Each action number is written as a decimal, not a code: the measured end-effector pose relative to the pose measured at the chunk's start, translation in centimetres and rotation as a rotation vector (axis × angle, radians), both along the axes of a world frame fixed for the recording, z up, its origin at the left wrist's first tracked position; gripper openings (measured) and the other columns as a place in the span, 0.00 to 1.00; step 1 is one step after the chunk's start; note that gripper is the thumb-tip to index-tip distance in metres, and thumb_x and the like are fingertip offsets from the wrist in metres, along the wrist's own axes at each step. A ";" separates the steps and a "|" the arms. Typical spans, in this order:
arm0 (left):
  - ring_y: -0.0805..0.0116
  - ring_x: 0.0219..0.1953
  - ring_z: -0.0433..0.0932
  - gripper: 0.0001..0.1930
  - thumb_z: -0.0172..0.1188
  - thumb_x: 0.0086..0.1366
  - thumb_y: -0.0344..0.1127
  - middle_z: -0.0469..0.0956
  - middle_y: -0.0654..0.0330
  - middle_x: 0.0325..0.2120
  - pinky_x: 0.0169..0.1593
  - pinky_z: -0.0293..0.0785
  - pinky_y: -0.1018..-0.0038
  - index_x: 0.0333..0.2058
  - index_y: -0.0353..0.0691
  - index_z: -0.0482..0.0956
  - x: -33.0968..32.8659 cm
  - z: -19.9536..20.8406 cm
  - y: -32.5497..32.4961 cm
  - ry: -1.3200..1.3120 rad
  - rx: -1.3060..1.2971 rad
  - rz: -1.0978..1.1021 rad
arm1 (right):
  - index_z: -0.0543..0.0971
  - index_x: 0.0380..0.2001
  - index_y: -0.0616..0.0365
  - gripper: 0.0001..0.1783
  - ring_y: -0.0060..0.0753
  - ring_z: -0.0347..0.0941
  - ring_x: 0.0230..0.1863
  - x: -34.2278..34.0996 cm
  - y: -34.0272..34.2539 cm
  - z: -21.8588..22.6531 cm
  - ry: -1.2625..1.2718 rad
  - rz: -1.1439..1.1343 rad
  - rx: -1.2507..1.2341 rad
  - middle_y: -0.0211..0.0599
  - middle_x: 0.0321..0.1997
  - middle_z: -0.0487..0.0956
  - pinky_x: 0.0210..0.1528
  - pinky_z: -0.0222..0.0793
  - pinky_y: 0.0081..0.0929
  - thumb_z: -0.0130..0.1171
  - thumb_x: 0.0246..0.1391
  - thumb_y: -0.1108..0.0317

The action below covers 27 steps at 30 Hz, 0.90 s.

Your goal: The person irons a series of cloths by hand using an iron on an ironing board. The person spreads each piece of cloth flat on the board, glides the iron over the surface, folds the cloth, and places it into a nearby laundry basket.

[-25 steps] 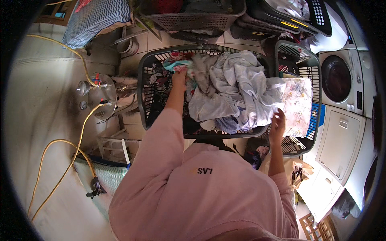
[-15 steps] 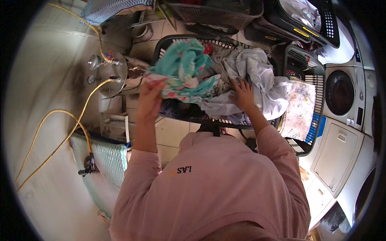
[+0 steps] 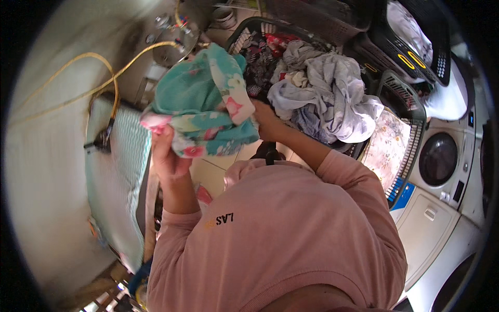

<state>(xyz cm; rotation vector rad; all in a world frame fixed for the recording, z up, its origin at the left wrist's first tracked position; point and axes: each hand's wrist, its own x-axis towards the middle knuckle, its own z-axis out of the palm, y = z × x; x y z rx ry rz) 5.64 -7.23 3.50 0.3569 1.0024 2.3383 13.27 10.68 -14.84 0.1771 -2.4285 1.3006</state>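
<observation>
A bunched teal floral cloth (image 3: 189, 96) with pink flowers and a pale patterned border hangs in front of me, lifted at the left end of a dark laundry basket. My left hand (image 3: 169, 156) pinches its pink lower-left edge between thumb and fingers. On the cloth's right side, my right hand (image 3: 264, 122) grips it, the fingers mostly hidden behind the folds. Inside the basket (image 3: 253, 23) lie a crumpled grey-white cloth (image 3: 332, 86), a red piece (image 3: 280, 42) and dark patterned laundry (image 3: 257, 62).
A second basket (image 3: 416, 132) on the right carries a pale floral cloth (image 3: 387, 138). Black baskets (image 3: 387, 52) are stacked behind it, near white front-loading washers (image 3: 439, 156). At left are a metal tank (image 3: 174, 47) with yellow hoses (image 3: 112, 73) and a sloping board (image 3: 117, 171) under a pale green striped cover.
The teal floral cloth has come up out of the basket, leftward and nearer to me. My right hand has left the grey-white cloth for the teal one. The view has shifted left.
</observation>
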 end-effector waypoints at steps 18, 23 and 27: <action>0.71 0.35 0.70 0.11 0.49 0.58 0.32 0.74 0.57 0.31 0.39 0.66 0.77 0.37 0.32 0.72 8.9 -3.4 -17.0 0.704 -1.009 0.213 | 0.68 0.44 0.57 0.23 0.26 0.63 0.47 1.5 -18.9 7.4 -0.728 0.876 -0.536 0.33 0.46 0.68 0.47 0.60 0.25 0.58 0.43 0.63; 0.65 0.31 0.75 0.10 0.53 0.54 0.40 0.76 0.56 0.28 0.34 0.70 0.72 0.31 0.41 0.73 3.3 -12.0 -33.4 0.365 -1.486 0.655 | 0.69 0.42 0.56 0.20 0.24 0.68 0.41 -4.0 -21.6 7.1 -0.875 0.399 -1.023 0.30 0.40 0.72 0.43 0.65 0.27 0.52 0.48 0.57; 0.58 0.42 0.69 0.15 0.51 0.54 0.41 0.70 0.56 0.39 0.42 0.67 0.66 0.40 0.45 0.70 0.2 -15.6 -44.6 0.515 -2.104 0.605 | 0.72 0.38 0.55 0.17 0.24 0.72 0.31 -9.0 -25.8 10.5 -0.783 0.401 -1.057 0.31 0.34 0.75 0.34 0.70 0.25 0.52 0.48 0.56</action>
